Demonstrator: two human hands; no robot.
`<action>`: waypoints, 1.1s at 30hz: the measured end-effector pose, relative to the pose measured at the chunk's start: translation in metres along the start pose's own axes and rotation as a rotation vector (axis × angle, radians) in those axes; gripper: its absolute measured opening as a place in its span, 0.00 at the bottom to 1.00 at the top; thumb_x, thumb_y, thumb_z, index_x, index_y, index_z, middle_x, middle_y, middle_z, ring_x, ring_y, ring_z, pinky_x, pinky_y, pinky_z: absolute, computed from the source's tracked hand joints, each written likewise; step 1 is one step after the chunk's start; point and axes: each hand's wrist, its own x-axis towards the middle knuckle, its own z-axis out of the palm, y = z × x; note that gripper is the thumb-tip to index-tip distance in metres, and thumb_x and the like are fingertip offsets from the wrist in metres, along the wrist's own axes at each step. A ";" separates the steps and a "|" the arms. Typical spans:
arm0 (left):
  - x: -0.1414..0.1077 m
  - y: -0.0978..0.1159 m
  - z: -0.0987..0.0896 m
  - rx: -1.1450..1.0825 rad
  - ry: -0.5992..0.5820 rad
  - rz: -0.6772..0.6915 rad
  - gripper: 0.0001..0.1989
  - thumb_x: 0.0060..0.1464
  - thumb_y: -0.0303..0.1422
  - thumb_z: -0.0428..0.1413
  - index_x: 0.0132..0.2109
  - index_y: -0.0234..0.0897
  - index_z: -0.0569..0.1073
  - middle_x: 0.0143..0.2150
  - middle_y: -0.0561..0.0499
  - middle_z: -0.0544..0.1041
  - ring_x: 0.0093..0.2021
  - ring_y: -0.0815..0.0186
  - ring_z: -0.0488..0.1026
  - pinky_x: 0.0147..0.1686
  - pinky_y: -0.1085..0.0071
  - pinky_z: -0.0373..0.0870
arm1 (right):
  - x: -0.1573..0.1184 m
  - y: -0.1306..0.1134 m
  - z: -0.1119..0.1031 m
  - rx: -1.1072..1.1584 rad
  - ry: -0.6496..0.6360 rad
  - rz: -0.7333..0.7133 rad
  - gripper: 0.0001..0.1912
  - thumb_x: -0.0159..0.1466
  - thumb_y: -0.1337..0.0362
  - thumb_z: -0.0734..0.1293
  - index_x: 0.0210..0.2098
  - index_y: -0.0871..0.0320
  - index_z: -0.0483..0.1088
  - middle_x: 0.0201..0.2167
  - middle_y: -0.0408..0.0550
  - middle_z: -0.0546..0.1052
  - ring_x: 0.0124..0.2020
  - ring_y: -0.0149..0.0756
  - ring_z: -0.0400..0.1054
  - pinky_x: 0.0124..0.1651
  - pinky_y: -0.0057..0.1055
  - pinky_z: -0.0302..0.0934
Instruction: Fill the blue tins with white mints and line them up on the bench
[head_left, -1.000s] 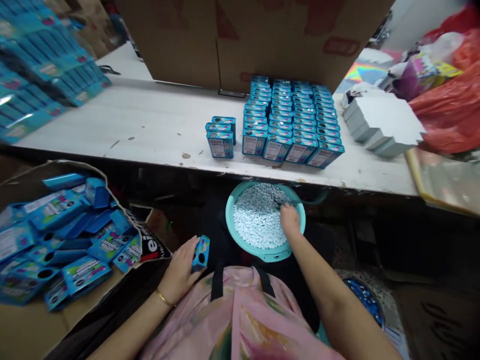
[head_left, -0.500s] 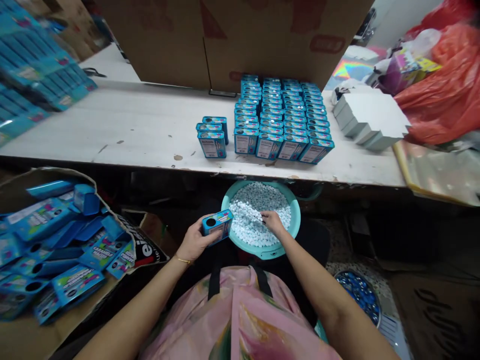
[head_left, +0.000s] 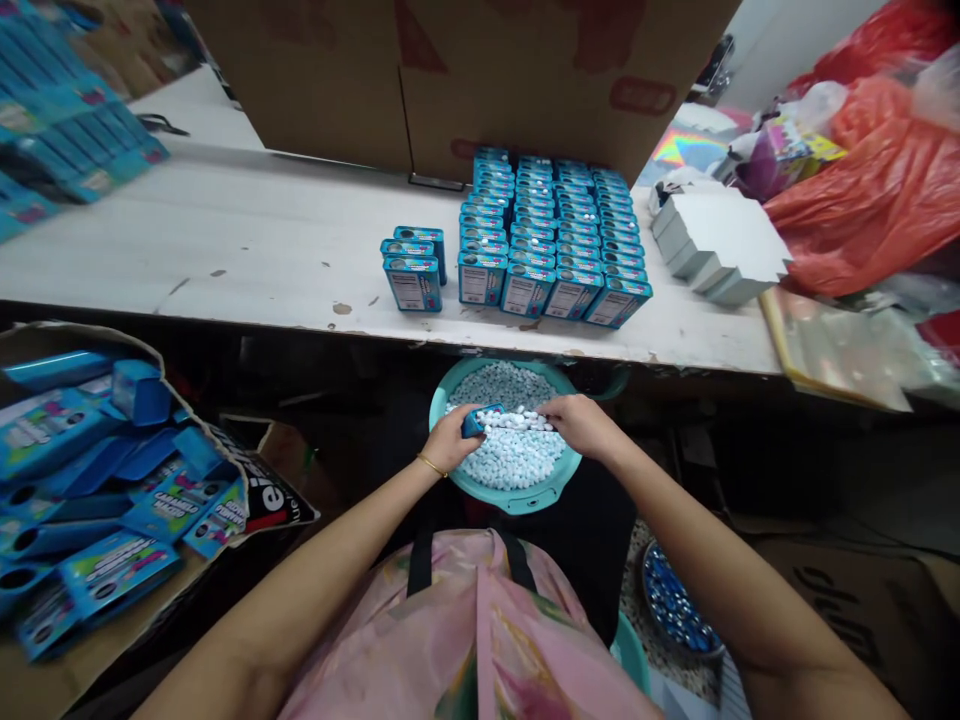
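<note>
My left hand [head_left: 450, 442] is shut on a small blue tin [head_left: 473, 421], which tilts with its end down at the pile of pale blue-white candies [head_left: 510, 455]. These candies fill a round teal basin [head_left: 510, 500] on my lap. My right hand [head_left: 581, 425] rests on the candies close to the tin, its fingers pointing toward it. Its fingertips are partly hidden, and I cannot tell whether they hold any candies.
Rows of upright blue tins [head_left: 555, 240] stand on a white table [head_left: 225, 225] before a cardboard box [head_left: 465, 80]. A cardboard tray of flat blue tin parts [head_left: 75, 470] sits at lower left. White card [head_left: 720, 240], red bags [head_left: 847, 200] and a dish of blue beads [head_left: 675, 610] lie to the right.
My left hand has carried the tin from beside the basin down over the candies. My right hand has moved left toward it. The whole scene has shifted slightly left in view.
</note>
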 end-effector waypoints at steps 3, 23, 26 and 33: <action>0.001 -0.003 0.007 0.034 -0.013 0.000 0.24 0.40 0.31 0.55 0.49 0.37 0.66 0.46 0.48 0.69 0.47 0.61 0.66 0.49 0.64 0.60 | 0.003 -0.017 -0.006 -0.194 -0.040 0.005 0.15 0.55 0.72 0.57 0.35 0.54 0.72 0.33 0.47 0.74 0.37 0.35 0.66 0.38 0.28 0.55; -0.015 -0.007 -0.029 -0.061 0.188 -0.090 0.23 0.43 0.36 0.55 0.48 0.36 0.66 0.45 0.49 0.71 0.44 0.63 0.69 0.47 0.66 0.63 | 0.025 0.030 0.113 0.008 -0.008 0.408 0.17 0.57 0.75 0.53 0.39 0.63 0.70 0.42 0.58 0.70 0.43 0.41 0.63 0.44 0.33 0.55; -0.018 -0.006 -0.038 -0.074 0.242 -0.134 0.24 0.42 0.38 0.56 0.48 0.35 0.66 0.44 0.48 0.72 0.42 0.63 0.70 0.46 0.67 0.64 | 0.047 0.014 0.159 0.132 0.011 0.398 0.20 0.56 0.74 0.54 0.44 0.60 0.69 0.43 0.54 0.71 0.45 0.39 0.63 0.46 0.31 0.54; -0.019 -0.003 -0.048 -0.061 0.289 -0.190 0.26 0.41 0.41 0.56 0.47 0.34 0.67 0.41 0.48 0.74 0.39 0.63 0.70 0.43 0.67 0.66 | 0.053 0.033 0.161 0.446 0.024 0.343 0.20 0.50 0.73 0.58 0.40 0.60 0.72 0.31 0.46 0.75 0.33 0.34 0.67 0.36 0.28 0.60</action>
